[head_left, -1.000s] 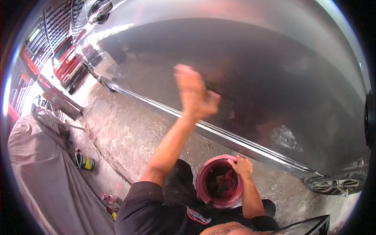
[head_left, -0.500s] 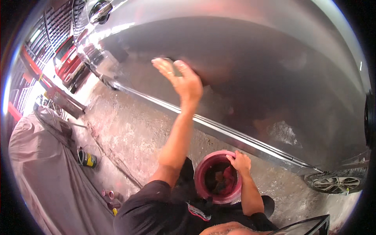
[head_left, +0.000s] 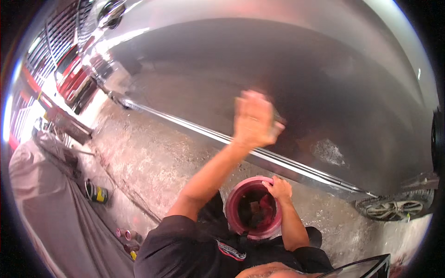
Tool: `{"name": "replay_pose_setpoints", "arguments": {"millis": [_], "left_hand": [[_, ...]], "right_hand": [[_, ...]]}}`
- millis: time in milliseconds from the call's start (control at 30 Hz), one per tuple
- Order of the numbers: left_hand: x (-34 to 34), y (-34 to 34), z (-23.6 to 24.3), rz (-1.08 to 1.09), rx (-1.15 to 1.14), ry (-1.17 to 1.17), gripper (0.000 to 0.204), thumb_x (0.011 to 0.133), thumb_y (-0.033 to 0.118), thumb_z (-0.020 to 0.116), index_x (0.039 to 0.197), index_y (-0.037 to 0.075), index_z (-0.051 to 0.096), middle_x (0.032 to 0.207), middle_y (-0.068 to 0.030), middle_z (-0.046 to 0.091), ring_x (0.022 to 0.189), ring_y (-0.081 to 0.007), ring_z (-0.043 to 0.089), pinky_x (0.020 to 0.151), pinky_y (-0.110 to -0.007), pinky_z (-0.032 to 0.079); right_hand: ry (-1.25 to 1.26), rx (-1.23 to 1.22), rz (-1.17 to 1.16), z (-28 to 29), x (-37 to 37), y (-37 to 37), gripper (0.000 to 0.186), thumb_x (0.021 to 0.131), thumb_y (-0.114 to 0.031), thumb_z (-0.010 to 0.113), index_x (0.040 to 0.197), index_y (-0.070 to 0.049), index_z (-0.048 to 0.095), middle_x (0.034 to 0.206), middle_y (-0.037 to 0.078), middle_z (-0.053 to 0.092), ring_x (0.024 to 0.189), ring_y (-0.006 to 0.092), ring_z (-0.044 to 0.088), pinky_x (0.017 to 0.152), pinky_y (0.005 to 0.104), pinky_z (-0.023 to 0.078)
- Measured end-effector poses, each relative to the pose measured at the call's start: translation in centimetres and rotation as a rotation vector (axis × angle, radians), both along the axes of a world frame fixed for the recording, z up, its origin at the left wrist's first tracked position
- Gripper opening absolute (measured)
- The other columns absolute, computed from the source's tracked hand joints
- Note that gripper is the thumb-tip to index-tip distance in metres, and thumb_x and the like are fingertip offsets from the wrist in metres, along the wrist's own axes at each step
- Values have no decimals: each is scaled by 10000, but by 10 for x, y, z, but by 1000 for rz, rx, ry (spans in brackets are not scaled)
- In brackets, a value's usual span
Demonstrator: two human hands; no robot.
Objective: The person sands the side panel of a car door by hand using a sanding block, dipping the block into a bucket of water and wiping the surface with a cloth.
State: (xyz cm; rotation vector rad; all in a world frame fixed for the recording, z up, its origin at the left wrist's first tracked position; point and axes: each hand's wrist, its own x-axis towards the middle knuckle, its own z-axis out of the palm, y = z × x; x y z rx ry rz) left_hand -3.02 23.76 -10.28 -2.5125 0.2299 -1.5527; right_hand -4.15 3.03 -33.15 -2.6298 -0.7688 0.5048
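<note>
My left hand (head_left: pixel 254 120), smeared by motion, lies over the lower part of a grey car door (head_left: pixel 194 69). A thin dark flat pad (head_left: pixel 279 116) shows at its edge, between my hand and the panel; its exact kind is not clear. My right hand (head_left: pixel 280 189) is closed on the rim of a pinkish-red bucket (head_left: pixel 233 221) in front of me. Inside the bucket are dark liquid, a reddish cloth (head_left: pixel 267 206) and a small brownish block (head_left: pixel 254 207). A pale scuffed patch (head_left: pixel 330 153) marks the panel right of my left hand.
A bright trim strip (head_left: pixel 185 121) runs along the car's lower edge, with a wheel (head_left: pixel 394 207) at right. On the left are a draped grey cover (head_left: pixel 51 208), a small dark can (head_left: pixel 96 192), several little containers and a rusty metal post (head_left: pixel 65 118). A red vehicle (head_left: pixel 74 83) stands farther off.
My left hand has swept right and down across the door, toward the trim strip. My right hand stays on the bucket's rim. The view has shifted slightly.
</note>
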Motion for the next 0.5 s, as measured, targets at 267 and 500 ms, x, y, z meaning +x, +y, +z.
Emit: {"name": "replay_pose_setpoints", "arguments": {"millis": [267,500], "left_hand": [[-23,129,80,-91,-1273,-401,646,1069,308,263,1488,-120,19,1548,-329,147,1460,-406,154,1211,-448,127],[47,-200,-57,-147,-258,-65,594,832,472,624,1138,-36,597,1224,-265,546,1201,-398,492,989,-502,362]], "right_hand": [[-49,62,19,-15,5,4,585,855,-635,578,1043,-85,651,955,191,708,935,387,681,809,516,538],[-107,137,4,-73,18,0,700,864,-643,589,1173,-16,610,1084,252,662,1037,432,610,930,473,481]]}}
